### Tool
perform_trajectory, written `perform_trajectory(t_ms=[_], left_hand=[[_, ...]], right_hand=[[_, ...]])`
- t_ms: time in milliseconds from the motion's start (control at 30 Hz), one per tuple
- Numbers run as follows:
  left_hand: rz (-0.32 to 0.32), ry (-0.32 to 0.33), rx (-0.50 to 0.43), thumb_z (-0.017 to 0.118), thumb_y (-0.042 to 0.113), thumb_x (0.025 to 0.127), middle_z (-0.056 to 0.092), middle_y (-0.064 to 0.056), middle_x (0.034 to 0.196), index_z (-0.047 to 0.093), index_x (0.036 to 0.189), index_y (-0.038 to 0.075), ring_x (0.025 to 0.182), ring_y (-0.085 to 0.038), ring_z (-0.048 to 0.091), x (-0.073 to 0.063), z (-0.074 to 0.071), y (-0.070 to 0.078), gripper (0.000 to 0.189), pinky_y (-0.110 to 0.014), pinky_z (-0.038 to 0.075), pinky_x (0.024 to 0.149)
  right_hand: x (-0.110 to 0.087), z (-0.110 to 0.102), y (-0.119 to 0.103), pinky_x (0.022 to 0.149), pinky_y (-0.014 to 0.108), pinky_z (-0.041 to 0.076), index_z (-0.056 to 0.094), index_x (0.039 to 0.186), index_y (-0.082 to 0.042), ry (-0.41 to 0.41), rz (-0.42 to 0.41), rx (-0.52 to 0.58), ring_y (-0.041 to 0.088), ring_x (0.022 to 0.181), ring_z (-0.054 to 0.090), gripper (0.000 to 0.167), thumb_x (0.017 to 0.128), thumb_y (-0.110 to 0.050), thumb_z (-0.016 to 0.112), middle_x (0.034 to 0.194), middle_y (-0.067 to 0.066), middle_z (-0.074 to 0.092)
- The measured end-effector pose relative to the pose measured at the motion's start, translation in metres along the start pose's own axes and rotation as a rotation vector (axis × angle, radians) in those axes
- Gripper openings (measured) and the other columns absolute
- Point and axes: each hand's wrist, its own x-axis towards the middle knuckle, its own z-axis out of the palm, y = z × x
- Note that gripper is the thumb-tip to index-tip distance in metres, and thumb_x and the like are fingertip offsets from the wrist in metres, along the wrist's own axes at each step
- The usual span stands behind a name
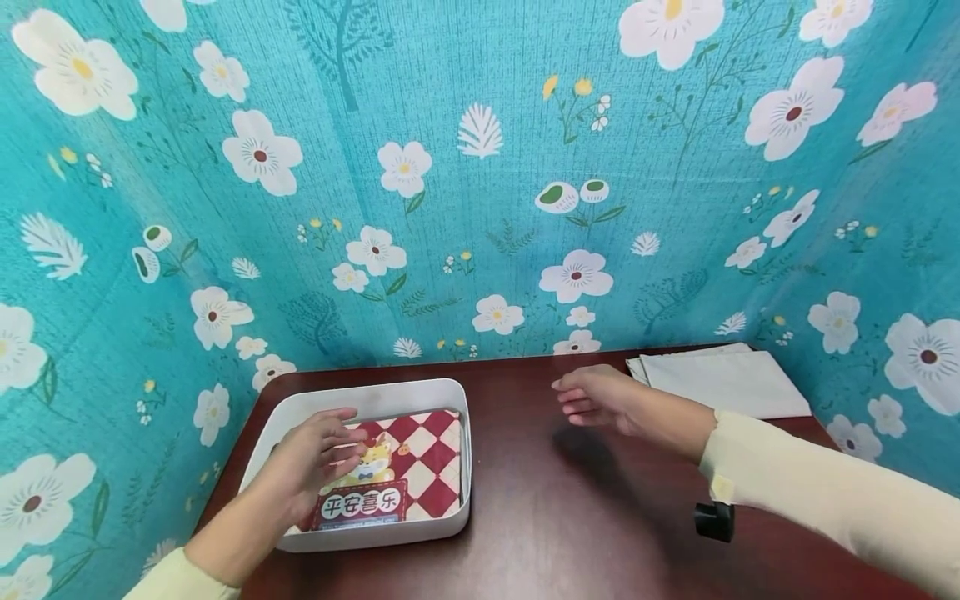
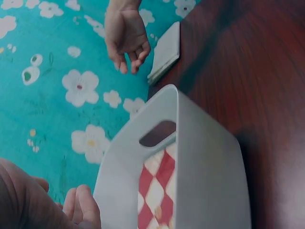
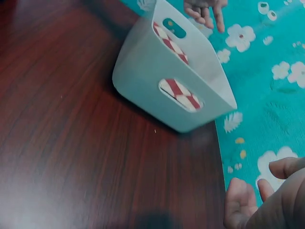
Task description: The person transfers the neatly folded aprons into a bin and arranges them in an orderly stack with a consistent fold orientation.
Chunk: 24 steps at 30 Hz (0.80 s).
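Bin (image 1: 382,536) holds checked cloth (image 1: 420,458); lettering (image 1: 362,503) (head view only).

- Looking into a small enclosed corner here, homely in feel; hard to tell whether set in a house or elsewhere.
- Straight to the backdrop: teal floral fabric (image 1: 450,212), lightly creased, running along the back and turning down both sides like a curtained booth.
- Down now to a dark reddish-brown surface (image 1: 517,475), glossy, wood-grained, set close against that fabric.
- Over to the left, a household touch: a white bin (image 1: 367,398) with handle slots, holding a red-and-cream checked item (image 1: 435,454).
- And far right, spotting folded pale cloth (image 1: 723,385), domestic in look again.
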Motion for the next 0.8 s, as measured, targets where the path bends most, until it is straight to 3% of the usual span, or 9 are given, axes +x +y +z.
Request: perform_trajectory(t_ms=[233, 467, 633, 800], left_hand=[[0.06, -0.034, 0.023, 0.051, 0.017, 0.099, 0.066, -0.013, 0.119, 0.043, 0.15, 0.007, 0.095, -0.021, 0.066, -0.003, 0.032, 0.008, 0.053, -0.027, 0.06, 0.083], [0.07, -0.079, -0.019, 0.056, 0.015, 0.097, 0.068, -0.013, 0.113, 0.046, 0.146, 0.004, 0.092, -0.021, 0.067, -0.004, 0.061, 0.01, 0.052, -0.028, 0.061, 0.084], [0.079, -0.13, -0.067, 0.056, 0.012, 0.097, 0.069, -0.016, 0.117, 0.047, 0.146, 0.002, 0.091, -0.02, 0.068, -0.004, 0.094, 0.008, 0.051, -0.028, 0.061, 0.083], [0.103, -0.222, -0.064, 0.055, 0.009, 0.095, 0.07, -0.016, 0.119, 0.046, 0.146, 0.002, 0.09, -0.017, 0.07, -0.006, 0.131, 0.006, 0.052, -0.028, 0.059, 0.083]], right_hand=[[-0.01, -0.036, 0.014, 0.078, 0.027, 0.06, 0.056, 0.127, 0.0, 0.022, -0.003, 0.013, 0.012, 0.079, 0.066, 0.035, 0.101, -0.023, 0.062, 0.092, -0.001, 0.067], [-0.021, -0.078, 0.023, 0.081, 0.025, 0.06, 0.045, 0.142, 0.004, 0.043, -0.017, -0.006, 0.006, 0.084, 0.067, 0.051, 0.104, -0.027, 0.056, 0.098, -0.006, 0.069], [-0.024, -0.107, 0.03, 0.081, 0.025, 0.06, 0.037, 0.149, 0.009, 0.08, -0.013, -0.022, 0.003, 0.084, 0.067, 0.057, 0.105, -0.026, 0.05, 0.096, -0.009, 0.066], [-0.024, -0.129, 0.037, 0.081, 0.025, 0.06, 0.033, 0.151, 0.011, 0.109, -0.008, -0.018, 0.001, 0.082, 0.067, 0.059, 0.106, -0.025, 0.047, 0.093, -0.01, 0.065]])
